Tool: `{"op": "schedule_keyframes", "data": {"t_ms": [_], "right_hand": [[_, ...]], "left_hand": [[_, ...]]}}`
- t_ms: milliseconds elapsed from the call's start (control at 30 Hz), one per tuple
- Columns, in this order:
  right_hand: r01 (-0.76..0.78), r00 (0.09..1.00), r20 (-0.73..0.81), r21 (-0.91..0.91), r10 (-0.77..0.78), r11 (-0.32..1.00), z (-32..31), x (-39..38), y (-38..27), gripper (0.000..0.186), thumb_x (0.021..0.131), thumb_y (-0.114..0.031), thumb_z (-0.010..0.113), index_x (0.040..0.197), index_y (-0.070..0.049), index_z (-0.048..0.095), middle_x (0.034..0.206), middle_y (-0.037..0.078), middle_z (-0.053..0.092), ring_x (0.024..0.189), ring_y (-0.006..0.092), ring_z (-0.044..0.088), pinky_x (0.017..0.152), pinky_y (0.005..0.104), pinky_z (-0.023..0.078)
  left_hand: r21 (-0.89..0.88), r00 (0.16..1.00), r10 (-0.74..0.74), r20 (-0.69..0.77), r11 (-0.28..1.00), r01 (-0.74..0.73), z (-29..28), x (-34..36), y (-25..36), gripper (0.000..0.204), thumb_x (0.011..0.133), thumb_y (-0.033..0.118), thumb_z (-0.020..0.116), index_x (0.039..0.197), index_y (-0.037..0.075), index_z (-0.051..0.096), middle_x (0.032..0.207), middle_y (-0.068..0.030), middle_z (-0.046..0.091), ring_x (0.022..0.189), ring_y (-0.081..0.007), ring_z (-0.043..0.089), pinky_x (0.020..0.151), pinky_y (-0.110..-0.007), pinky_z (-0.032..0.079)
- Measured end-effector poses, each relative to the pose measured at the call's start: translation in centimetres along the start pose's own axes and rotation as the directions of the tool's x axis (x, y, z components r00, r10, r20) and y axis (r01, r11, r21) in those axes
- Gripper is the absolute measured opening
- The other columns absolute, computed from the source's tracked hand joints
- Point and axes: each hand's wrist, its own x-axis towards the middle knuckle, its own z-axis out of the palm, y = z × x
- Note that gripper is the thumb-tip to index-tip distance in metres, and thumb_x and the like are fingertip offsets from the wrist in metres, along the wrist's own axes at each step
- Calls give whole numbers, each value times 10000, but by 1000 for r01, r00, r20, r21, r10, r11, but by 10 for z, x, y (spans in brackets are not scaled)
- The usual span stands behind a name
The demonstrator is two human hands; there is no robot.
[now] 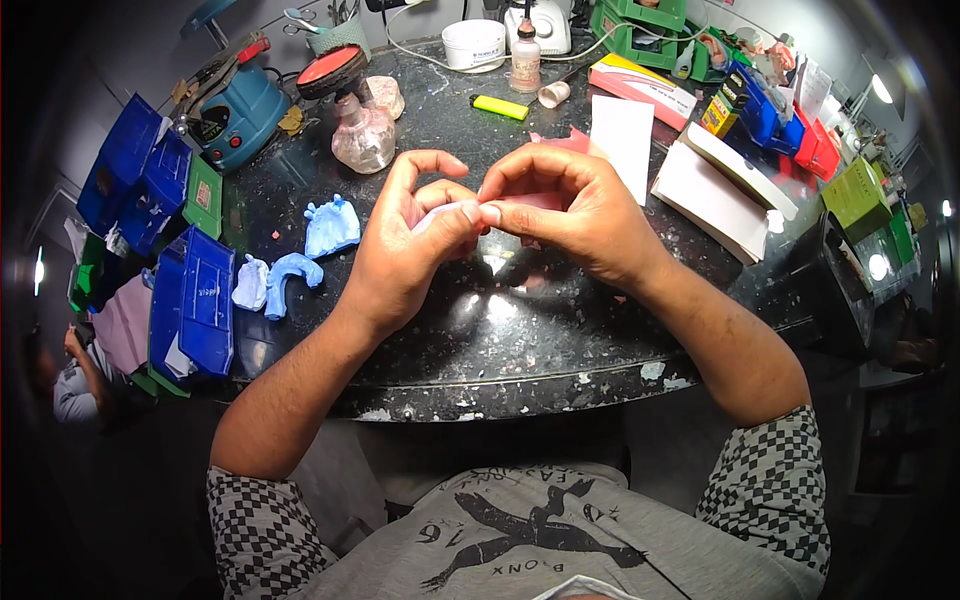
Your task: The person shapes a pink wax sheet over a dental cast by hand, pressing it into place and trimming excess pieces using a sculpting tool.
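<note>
Over the black worktop my left hand (405, 240) and my right hand (595, 215) meet, both with curled fingers. My right thumb and forefinger pinch a thin pink piece (541, 200) that looks like wax sheet. Against the fingers of my left hand lies a paler pink piece (433, 214), pressed by the thumb; whether it joins the other is hidden. Past my right hand, more pink sheet (572, 141) lies beside a white paper (622, 145). Left of my left hand sit a blue dental cast (332, 228), a blue horseshoe-shaped piece (292, 280) and a small pale cast (250, 284).
A glass spirit lamp (364, 138) stands at the back left, near a blue machine (235, 120). Blue bins (192, 300) line the left edge. A yellow-green lighter (499, 107), a dropper bottle (525, 62) and an open white box (715, 195) lie beyond my hands.
</note>
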Motion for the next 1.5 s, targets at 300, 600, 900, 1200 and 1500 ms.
{"op": "schedule_keyframes", "data": {"t_ms": [300, 600, 900, 1200, 1500], "right_hand": [[-142, 990, 41, 121, 138, 982, 0, 1, 1, 194, 884, -95, 725, 1046, -23, 647, 992, 28, 663, 848, 72, 632, 768, 213, 514], [-124, 992, 26, 180, 121, 976, 6, 0, -1, 230, 887, -163, 743, 1032, -27, 628, 996, 28, 663, 948, 80, 634, 858, 224, 512], [-136, 991, 14, 197, 136, 971, -1, 3, 0, 211, 896, -137, 705, 1070, -26, 660, 919, 27, 686, 796, 81, 628, 758, 225, 502], [-164, 986, -2, 91, 164, 982, 1, 0, -2, 208, 885, -165, 734, 1033, -29, 681, 894, 18, 697, 751, 67, 624, 695, 217, 507], [-226, 974, 24, 153, 225, 962, 0, 0, -1, 220, 882, -186, 747, 1016, -48, 640, 821, 0, 658, 695, 50, 611, 597, 185, 497]], "left_hand": [[-32, 998, -62, 14, 998, 63, -7, 0, -3, 396, 913, 209, 652, 1207, 63, 430, 968, -59, 642, 824, -109, 636, 726, -246, 540], [47, 999, -10, -45, 999, 12, 0, -5, -1, 367, 954, 310, 532, 1207, 64, 432, 948, -72, 625, 800, -107, 617, 705, -240, 531], [94, 992, -32, -121, 995, 43, 0, -3, 0, 381, 958, 365, 497, 1193, 70, 442, 915, -67, 606, 771, -126, 584, 705, -269, 485], [178, 998, 66, 1, 982, -65, 3, -4, -1, 470, 886, 179, 635, 1249, 59, 361, 955, -53, 595, 791, -92, 540, 697, -232, 451], [93, 997, 32, 64, 995, -38, 2, -3, 1, 428, 897, 160, 629, 1219, 75, 360, 949, -42, 585, 810, -71, 523, 692, -212, 433]]}}
